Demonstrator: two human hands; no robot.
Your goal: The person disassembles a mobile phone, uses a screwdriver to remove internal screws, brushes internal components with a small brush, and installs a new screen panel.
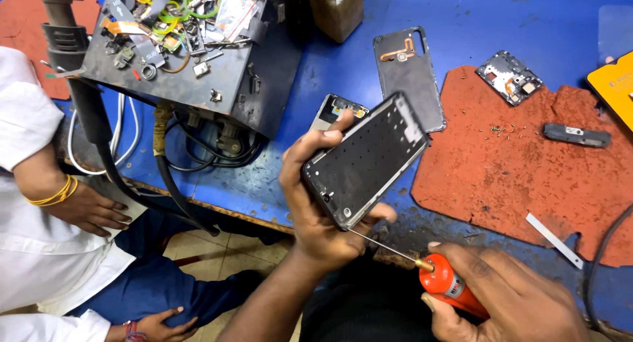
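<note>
My left hand (313,203) grips a black phone frame (366,160), tilted, with its inner side toward me. My right hand (511,296) holds a red-handled screwdriver (448,284). Its thin shaft (382,245) reaches up to the lower edge of the frame, near a corner screw hole. Both hands sit above the front edge of the blue workbench (475,25).
A rust-red mat (521,184) carries a small circuit board (509,76), tiny screws (504,129) and a dark part (577,135). A phone back cover (409,75) lies on the bench. A metal box of parts (178,52) stands left. Another person in white (39,203) sits left.
</note>
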